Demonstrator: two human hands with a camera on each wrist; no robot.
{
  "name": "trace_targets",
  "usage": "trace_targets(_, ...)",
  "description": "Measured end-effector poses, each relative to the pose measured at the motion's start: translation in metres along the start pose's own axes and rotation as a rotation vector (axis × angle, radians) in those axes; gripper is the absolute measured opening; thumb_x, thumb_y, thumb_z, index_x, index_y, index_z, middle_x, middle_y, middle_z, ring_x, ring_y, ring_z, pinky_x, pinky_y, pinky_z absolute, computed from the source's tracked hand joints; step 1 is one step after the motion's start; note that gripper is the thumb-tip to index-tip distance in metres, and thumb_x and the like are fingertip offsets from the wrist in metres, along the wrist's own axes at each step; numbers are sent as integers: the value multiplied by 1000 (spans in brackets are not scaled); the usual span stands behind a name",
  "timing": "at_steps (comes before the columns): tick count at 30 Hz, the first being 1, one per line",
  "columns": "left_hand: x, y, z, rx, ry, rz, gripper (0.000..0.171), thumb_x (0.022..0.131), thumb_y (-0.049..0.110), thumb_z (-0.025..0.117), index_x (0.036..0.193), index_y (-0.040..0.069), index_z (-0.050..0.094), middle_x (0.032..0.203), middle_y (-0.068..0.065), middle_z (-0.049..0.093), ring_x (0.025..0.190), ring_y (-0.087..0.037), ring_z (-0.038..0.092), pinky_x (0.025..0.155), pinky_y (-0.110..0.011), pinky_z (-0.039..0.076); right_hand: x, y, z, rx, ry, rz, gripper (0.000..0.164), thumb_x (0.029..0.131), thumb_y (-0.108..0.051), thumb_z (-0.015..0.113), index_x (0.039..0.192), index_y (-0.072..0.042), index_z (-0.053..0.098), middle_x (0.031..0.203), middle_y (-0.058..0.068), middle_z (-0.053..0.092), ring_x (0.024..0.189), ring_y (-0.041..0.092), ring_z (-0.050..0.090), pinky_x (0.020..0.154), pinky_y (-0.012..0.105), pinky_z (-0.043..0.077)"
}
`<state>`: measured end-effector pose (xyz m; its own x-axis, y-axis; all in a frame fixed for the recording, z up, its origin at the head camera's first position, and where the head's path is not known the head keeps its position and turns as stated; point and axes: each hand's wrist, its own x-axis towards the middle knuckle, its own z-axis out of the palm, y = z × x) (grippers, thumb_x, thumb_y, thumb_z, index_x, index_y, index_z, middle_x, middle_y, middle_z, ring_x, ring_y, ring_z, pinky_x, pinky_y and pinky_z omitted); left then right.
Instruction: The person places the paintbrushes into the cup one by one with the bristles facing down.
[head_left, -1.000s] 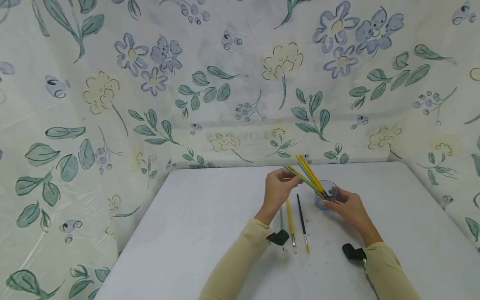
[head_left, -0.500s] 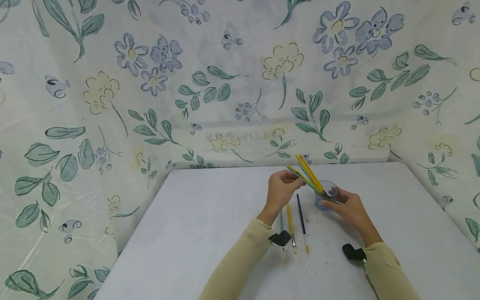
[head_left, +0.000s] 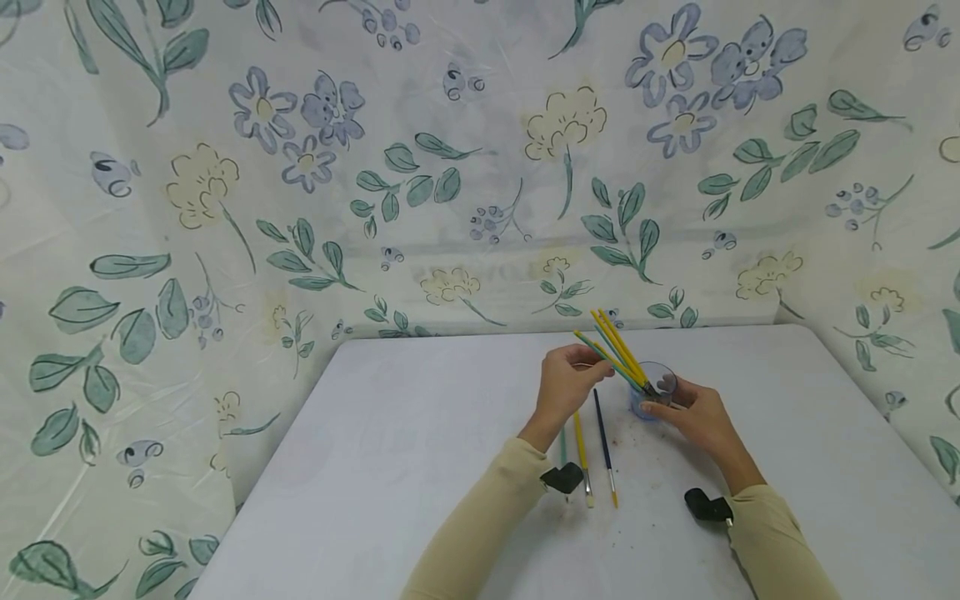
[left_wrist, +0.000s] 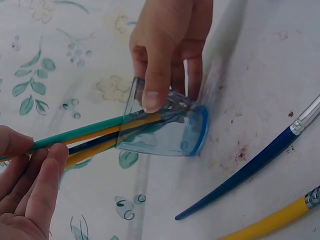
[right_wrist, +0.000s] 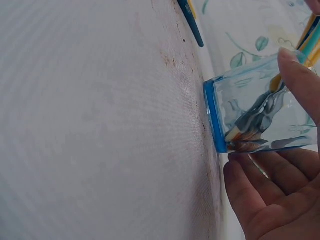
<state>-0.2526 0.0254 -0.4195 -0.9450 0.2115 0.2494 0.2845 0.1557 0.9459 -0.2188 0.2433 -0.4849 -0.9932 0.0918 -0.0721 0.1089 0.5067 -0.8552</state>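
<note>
My right hand (head_left: 705, 421) holds a clear plastic cup (left_wrist: 172, 140) with a blue base, thumb on one side and fingers on the other. Several paintbrushes lean in the cup, bristle ends down, with yellow, teal and dark blue handles. In the left wrist view, my left hand (left_wrist: 30, 185) pinches a teal paintbrush (left_wrist: 85, 131) partway up its handle; whether it also grips the yellow and dark handles beside it is hard to tell. Through the cup wall in the right wrist view, metal ferrules and bristles (right_wrist: 245, 131) rest near the base.
On the white table (head_left: 397, 467), left of the cup, lie a dark blue paintbrush (head_left: 604, 437), a yellow paintbrush (head_left: 581, 446) and a teal one (head_left: 563, 446) partly behind my left wrist. Small dark specks dot the tabletop. A floral cloth (head_left: 450, 208) hangs behind the table.
My left hand has shifted slightly right towards the cup, and the teal handle end has moved with it. The right hand and cup have stayed put.
</note>
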Motion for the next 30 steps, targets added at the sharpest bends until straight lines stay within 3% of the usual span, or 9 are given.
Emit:
trace_targets(8,1,-2,4,37,-6,-6,13,91,13,73,100,3,76,92,-12,81,82,-12,78,75,-20,59,0,0,0,1,-4,9,92,86,-52,81,154,-1,45,152,26,52,145,48,45,118,64,39)
trace_targets(11,1,-3,5,49,-10,-17,13,92,14,73,100,4,76,91,-11,81,83,-13,77,74,-19,58,0,0,-1,-1,-7,8,93,85,-53,81,154,-1,45,152,26,52,146,48,45,118,64,39)
trace_targets(16,0,-5,7,36,-19,-25,14,92,14,73,100,3,77,90,-12,81,89,-26,79,73,-19,57,0,-1,-1,3,-9,4,94,85,-52,81,154,-1,44,152,26,53,145,48,45,118,64,38)
trace_targets(21,-1,-7,8,45,-31,-28,14,92,14,73,99,3,77,91,-12,81,84,-18,78,75,-19,57,-2,-1,-1,3,-15,7,94,86,-52,80,155,0,43,153,27,51,145,48,45,118,64,39)
trace_targets(25,-3,-8,5,95,-41,-44,15,92,18,75,100,4,77,93,-10,81,81,-9,75,77,-20,57,-2,0,-1,-7,-16,20,95,86,-54,80,155,0,43,153,27,50,146,49,44,117,65,39)
trace_targets(30,-4,-13,-5,193,-46,-16,14,90,17,76,97,6,78,97,-9,80,82,-10,75,73,-20,57,-1,-1,-1,-10,-12,28,92,86,-53,80,153,0,45,154,27,50,146,49,43,118,65,38)
